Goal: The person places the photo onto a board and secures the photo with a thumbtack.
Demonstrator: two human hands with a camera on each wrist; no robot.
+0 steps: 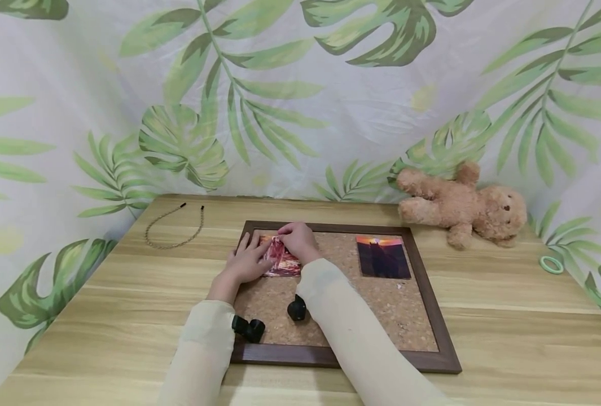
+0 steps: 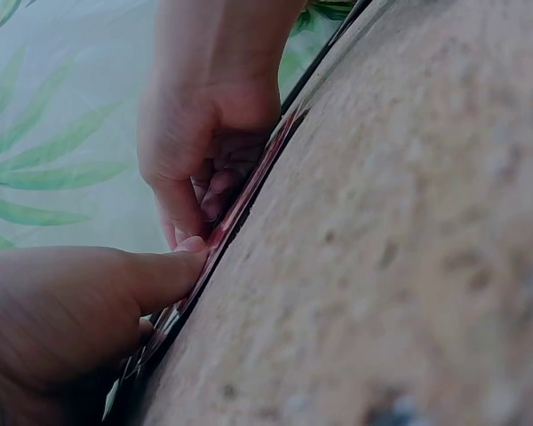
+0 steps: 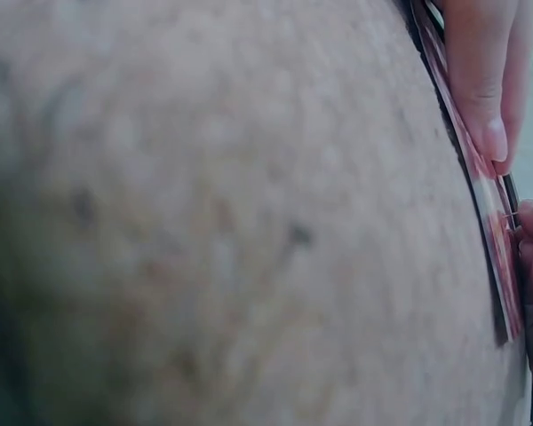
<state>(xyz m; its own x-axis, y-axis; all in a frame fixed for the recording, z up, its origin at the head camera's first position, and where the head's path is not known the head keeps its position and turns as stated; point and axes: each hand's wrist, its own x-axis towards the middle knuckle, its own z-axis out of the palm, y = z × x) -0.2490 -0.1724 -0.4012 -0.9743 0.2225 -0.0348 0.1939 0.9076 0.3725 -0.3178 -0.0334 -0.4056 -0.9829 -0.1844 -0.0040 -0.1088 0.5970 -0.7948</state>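
A cork board (image 1: 391, 316) with a dark brown frame lies on the wooden table. On its upper left part is a reddish picture card (image 1: 286, 269). My left hand (image 1: 246, 262) rests on the card's left side with fingers extended, thumb (image 2: 173, 275) pressing its surface. At the card's top, my right hand (image 1: 298, 242) has its fingertips bunched together, pinching a pin. The pin's thin shaft (image 3: 513, 214) shows between those fingertips and the card in the right wrist view; its head is hidden by the fingers. Towards the board's upper right lies a second, dark sunset picture card (image 1: 384, 259).
A brown teddy bear (image 1: 460, 206) lies on its side at the table's back right. Near the right edge is a mint green ring (image 1: 551, 264). A chain with dark ends (image 1: 170, 246) curves on the table left of the board. A leaf-print cloth (image 1: 280, 113) hangs behind.
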